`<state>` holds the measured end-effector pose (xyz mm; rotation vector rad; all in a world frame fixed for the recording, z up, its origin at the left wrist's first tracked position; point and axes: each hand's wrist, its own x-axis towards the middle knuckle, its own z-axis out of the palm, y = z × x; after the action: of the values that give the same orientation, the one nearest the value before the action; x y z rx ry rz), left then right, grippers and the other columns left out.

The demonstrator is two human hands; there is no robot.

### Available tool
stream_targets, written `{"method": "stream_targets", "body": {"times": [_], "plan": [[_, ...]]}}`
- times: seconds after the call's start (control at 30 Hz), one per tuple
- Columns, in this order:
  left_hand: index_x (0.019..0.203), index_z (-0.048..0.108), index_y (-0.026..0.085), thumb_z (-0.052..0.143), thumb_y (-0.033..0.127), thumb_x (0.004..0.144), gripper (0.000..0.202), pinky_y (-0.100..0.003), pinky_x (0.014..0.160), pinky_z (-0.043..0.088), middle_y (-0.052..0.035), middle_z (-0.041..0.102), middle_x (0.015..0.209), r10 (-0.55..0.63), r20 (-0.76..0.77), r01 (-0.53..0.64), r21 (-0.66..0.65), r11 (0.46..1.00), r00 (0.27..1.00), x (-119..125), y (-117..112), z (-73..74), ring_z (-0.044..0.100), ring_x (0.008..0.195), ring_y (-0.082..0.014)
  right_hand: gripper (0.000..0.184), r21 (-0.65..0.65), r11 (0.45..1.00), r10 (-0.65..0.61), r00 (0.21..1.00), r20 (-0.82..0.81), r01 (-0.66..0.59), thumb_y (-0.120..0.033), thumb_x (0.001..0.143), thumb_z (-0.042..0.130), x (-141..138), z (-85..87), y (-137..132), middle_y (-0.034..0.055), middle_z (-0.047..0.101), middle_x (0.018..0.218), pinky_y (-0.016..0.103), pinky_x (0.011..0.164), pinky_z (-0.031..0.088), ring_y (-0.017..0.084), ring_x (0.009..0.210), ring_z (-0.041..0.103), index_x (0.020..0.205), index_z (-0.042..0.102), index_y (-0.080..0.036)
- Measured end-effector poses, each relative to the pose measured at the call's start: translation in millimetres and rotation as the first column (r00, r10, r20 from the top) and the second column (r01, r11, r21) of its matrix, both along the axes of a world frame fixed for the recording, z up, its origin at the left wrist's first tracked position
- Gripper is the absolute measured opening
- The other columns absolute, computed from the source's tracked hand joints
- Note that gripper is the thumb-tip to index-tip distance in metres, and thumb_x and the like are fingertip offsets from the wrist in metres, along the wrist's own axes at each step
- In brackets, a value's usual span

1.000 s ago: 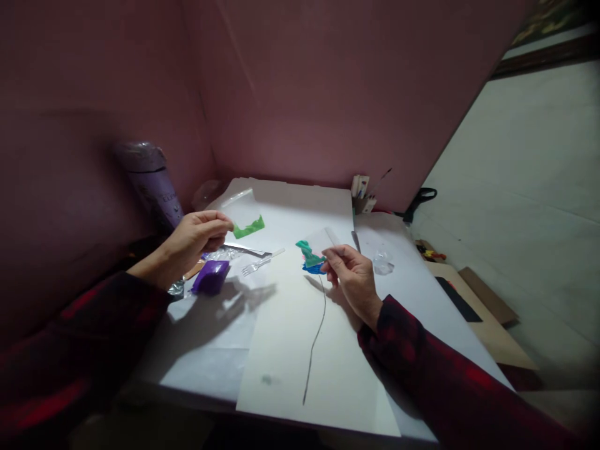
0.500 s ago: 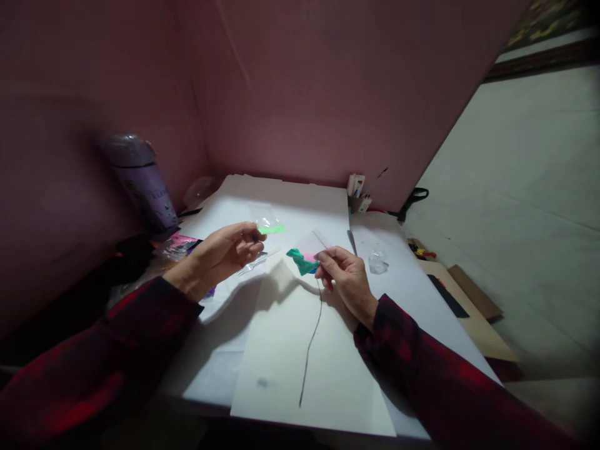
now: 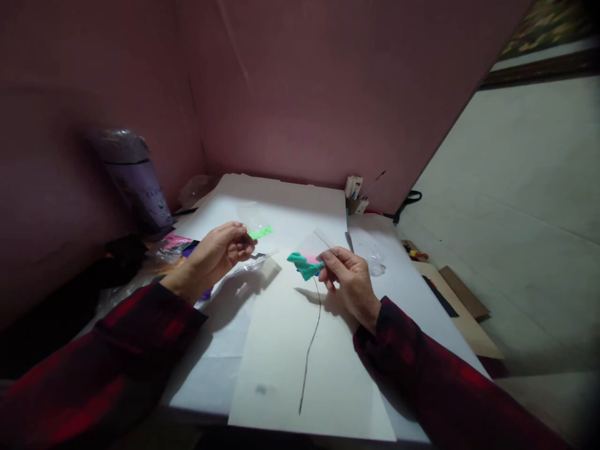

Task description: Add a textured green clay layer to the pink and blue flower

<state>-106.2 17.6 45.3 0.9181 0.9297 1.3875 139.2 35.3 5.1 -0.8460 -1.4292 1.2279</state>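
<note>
Between thumb and fingers, my left hand [image 3: 218, 250] pinches a small clear plastic bag with bright green soft material [image 3: 261, 233] in its lower edge. My right hand [image 3: 349, 275] is closed on a small bunch of clear bags holding teal [image 3: 304, 265], pink [image 3: 310, 259] and blue material. A clear flap sticks up above the fingers there. Both hands hover over the table, apart from each other. Below them lies a cream sheet of paper [image 3: 276, 362] with a wavy dark line [image 3: 309, 350] drawn down it.
A purple bottle [image 3: 140, 181] stands at the left wall. Crumpled plastic and colourful packets [image 3: 171, 247] lie beside my left forearm. A crumpled clear bag [image 3: 376, 264] sits right of my right hand. Small white boxes [image 3: 354, 187] stand at the back, cardboard [image 3: 457, 306] at the right.
My left hand has shifted slightly left with the green-filled bag, away from my right hand. The right hand stays almost in place, its teal material turned a little.
</note>
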Motion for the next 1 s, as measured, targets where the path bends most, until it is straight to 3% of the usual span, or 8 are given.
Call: {"method": "stream_targets", "body": {"times": [0.17,0.3,0.43,0.6,0.67,0.73,0.9,1.0], "plan": [[0.068,0.046,0.016,0.056,0.009,0.077,0.015,-0.016,0.044,0.031,0.0057,0.044,0.055,0.130,0.047,-0.135,0.118,0.984,0.990,-9,-4,11.0,0.040,0.046,-0.0044,0.022,0.062,0.988,-0.132,0.986,-0.102,0.139,-0.036,0.082,0.063,6,26.8,3,-0.0025,0.058,0.051,0.018,0.033,0.029,0.006,0.037,0.042,0.078,0.062,-0.015],[0.062,0.038,0.017,0.054,0.008,0.075,0.022,-0.020,0.040,0.020,0.0078,0.028,0.051,0.186,0.084,-0.199,0.191,0.961,0.979,-13,-14,28.3,0.027,0.043,-0.0051,0.019,-0.038,0.987,-0.156,0.984,-0.088,0.153,-0.033,0.080,0.063,0,50.8,1,-0.0022,0.058,0.050,0.016,0.031,0.030,0.005,0.035,0.042,0.075,0.061,-0.014],[0.063,0.038,0.017,0.051,0.006,0.073,0.020,-0.022,0.043,0.020,0.0070,0.027,0.051,0.199,0.105,-0.220,0.246,0.944,0.974,-15,-24,41.5,0.026,0.045,-0.0064,0.017,-0.287,0.958,0.038,0.997,0.071,-0.016,-0.025,0.082,0.059,-35,59.3,-2,-0.0008,0.060,0.050,0.014,0.028,0.028,0.005,0.034,0.042,0.070,0.058,-0.014],[0.062,0.042,0.018,0.052,0.008,0.069,0.016,-0.023,0.043,0.020,0.0066,0.026,0.050,0.196,0.127,-0.225,0.291,0.930,0.972,-23,-28,46.3,0.027,0.044,-0.0073,0.018,-0.409,0.842,0.390,0.921,0.010,-0.352,-0.023,0.088,0.055,-93,52.1,-3,0.0033,0.065,0.061,0.015,0.038,0.044,0.007,0.044,0.054,0.073,0.058,-0.012],[0.062,0.043,0.018,0.054,0.009,0.068,0.016,-0.022,0.042,0.019,0.0071,0.025,0.050,0.202,0.126,-0.231,0.296,0.927,0.971,-26,-28,44.1,0.026,0.043,-0.0067,0.022,-0.417,0.842,0.416,0.905,0.095,-0.343,-0.031,0.087,0.058,-103,47.4,-3,0.0037,0.064,0.059,0.017,0.038,0.046,0.009,0.046,0.056,0.076,0.057,-0.013],[0.062,0.044,0.018,0.055,0.010,0.069,0.016,-0.021,0.041,0.018,0.0074,0.025,0.050,0.156,0.126,-0.186,0.278,0.942,0.980,-26,-27,39.4,0.026,0.042,-0.0060,0.022,-0.325,0.915,0.303,0.939,0.163,-0.239,-0.036,0.084,0.062,-102,44.5,-5,0.0001,0.061,0.054,0.017,0.033,0.041,0.009,0.042,0.052,0.086,0.057,-0.014],[0.068,0.049,0.018,0.056,0.015,0.073,0.009,-0.019,0.041,0.020,0.0080,0.027,0.051,-0.125,0.107,0.112,0.116,0.987,0.986,-9,-25,18.9,0.026,0.041,-0.0053,0.041,-0.115,0.964,0.243,0.970,0.001,-0.242,-0.055,0.084,0.054,-73,47.6,-15,0.0055,0.064,0.078,0.019,0.042,0.045,0.010,0.059,0.057,0.091,0.061,-0.015],[0.066,0.050,0.017,0.055,0.015,0.074,0.009,-0.019,0.042,0.019,0.0069,0.030,0.051,-0.217,0.012,0.215,0.067,0.974,0.976,4,-23,3.8,0.027,0.042,-0.0057,0.035,-0.025,0.976,0.215,0.977,0.006,-0.215,-0.051,0.082,0.059,-55,46.4,-18,0.0013,0.062,0.069,0.018,0.040,0.039,0.007,0.049,0.049,0.082,0.062,-0.016]]}}
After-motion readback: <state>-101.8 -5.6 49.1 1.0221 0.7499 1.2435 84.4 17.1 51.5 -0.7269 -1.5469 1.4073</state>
